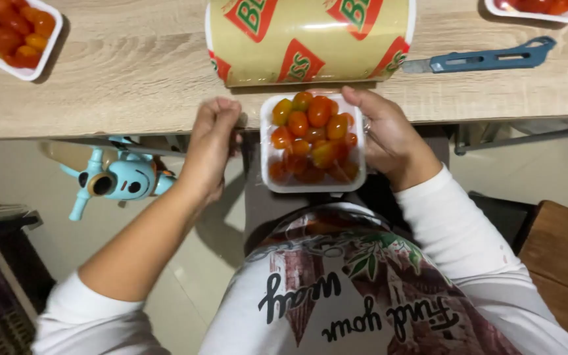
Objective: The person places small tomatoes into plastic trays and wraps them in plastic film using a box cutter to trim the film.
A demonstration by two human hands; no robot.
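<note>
White foam tray of cherry tomatoes [313,141] held off the tabletop [133,72] edge — right hand [389,135] cups its right side, fingers curled; left hand [213,141] fisted just left, pinching film, near the wrap roll [307,39].

A blue-handled knife [488,60] lies on the wooden table [133,72] above a light-blue toy [119,181].

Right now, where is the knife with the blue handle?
In the head view, the blue-handled knife lies on the wooden table at the upper right, just right of the big roll of cling film, with a white tray of tomatoes beyond it.
</note>
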